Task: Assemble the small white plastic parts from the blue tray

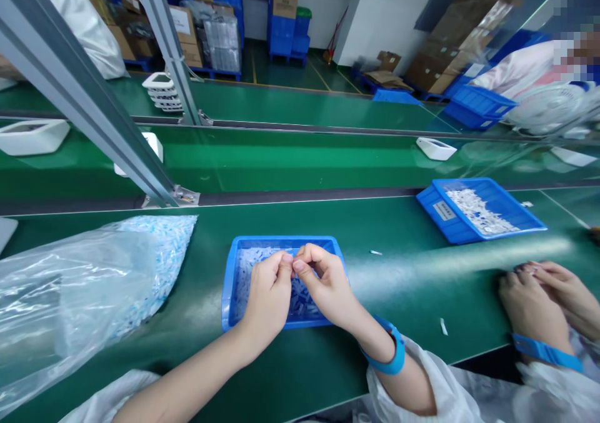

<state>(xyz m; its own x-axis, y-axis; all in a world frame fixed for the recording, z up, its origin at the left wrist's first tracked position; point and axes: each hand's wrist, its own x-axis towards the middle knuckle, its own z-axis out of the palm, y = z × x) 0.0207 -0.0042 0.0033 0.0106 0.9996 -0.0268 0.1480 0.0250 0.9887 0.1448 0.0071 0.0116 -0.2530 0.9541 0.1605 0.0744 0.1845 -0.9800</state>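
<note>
Over a blue plastic bin (228,285) my left hand (272,285) and my right hand (325,282) meet, thumbs and forefingers pinched together at the tips. Whatever lies between the fingertips is too small or too covered to make out. Many small white plastic pieces (302,301) lie in the bin beneath my hands. A blue band (394,351) circles my right wrist. To the left, a clear plastic bag (94,285) rests on the green table, filled at its far end with small pale blue and white pieces (159,260).
A second blue bin (443,213) with white pieces stands at the right. Loose white pieces lie on the table, one (443,327) near its front edge. A co-worker's hands (539,298) work at the right. A metal post (89,85) rises at left; white housings (435,149) sit on the green belt.
</note>
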